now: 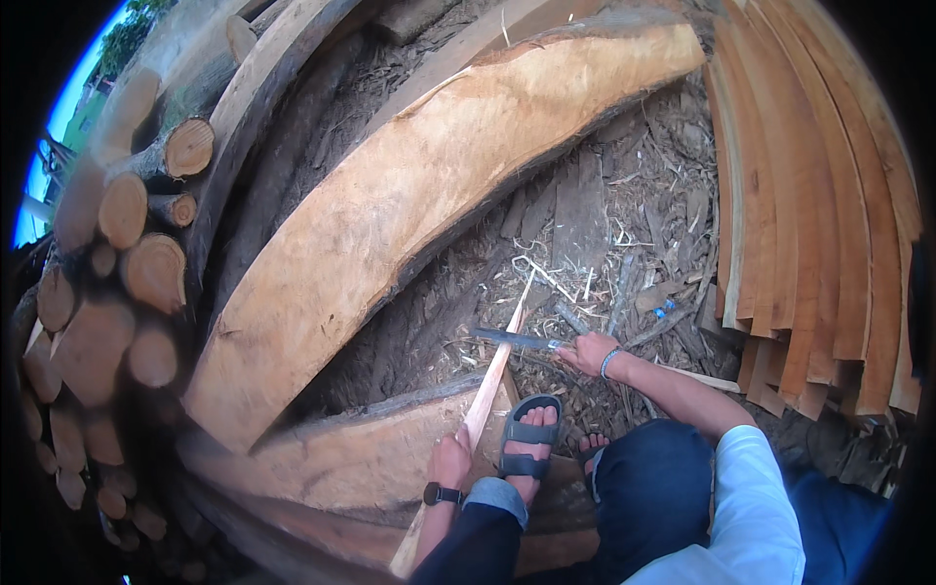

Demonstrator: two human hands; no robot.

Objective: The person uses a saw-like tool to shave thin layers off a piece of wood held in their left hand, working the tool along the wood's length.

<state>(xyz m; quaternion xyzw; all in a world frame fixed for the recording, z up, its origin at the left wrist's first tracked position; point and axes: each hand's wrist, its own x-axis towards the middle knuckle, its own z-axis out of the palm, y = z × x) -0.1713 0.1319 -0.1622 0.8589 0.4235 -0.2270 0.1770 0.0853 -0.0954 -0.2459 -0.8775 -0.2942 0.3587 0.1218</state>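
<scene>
My left hand [450,458], with a dark watch on the wrist, grips a long thin wooden stick [492,375] that slants from the lower middle up toward the chip-strewn ground. My right hand [588,351], a bracelet on its wrist, holds a dark flat blade [517,338] crosswise against the stick. My left foot in a grey sandal [529,444] rests on a sawn slab [370,468] beside the stick. My knees in dark trousers fill the lower right.
A big pale sawn slab [429,195] leans across the middle. Round log ends [146,263] pile up at the left. Thin curved boards [809,214] are stacked at the right. Bark and wood chips [604,234] cover the ground.
</scene>
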